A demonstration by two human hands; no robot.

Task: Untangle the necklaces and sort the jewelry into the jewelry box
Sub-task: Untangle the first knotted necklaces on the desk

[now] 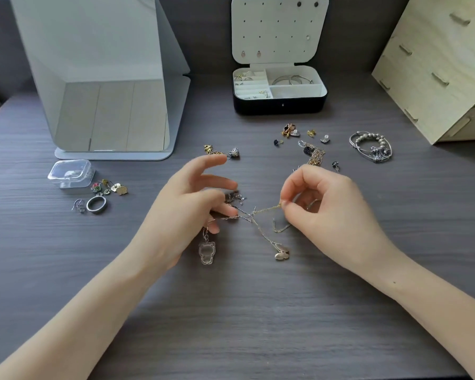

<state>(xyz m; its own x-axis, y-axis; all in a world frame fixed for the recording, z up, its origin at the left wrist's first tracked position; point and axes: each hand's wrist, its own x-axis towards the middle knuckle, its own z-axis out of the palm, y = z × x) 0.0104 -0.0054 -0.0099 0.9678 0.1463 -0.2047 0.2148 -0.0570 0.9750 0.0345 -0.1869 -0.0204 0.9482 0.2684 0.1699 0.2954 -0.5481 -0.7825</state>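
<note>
Head view: the two necklaces are in the middle of the dark table, between the two hands and lifted a little above the wood. The left hand holds the silver chain with its lower fingers curled on it, while the index and middle fingers are stretched out and apart. The right hand pinches the gold chain between thumb and index fingertip. The two chains cross in a small knot between the hands. A clear bear pendant hangs under the left hand, and a butterfly pendant lies on the table below the knot.

The jewelry box stands open at the far side, with its lid upright and some pieces in its compartments. Loose earrings lie in front of it, and bracelets are to the right of them. On the left, a ring lies near a small clear box, in front of a mirror.
</note>
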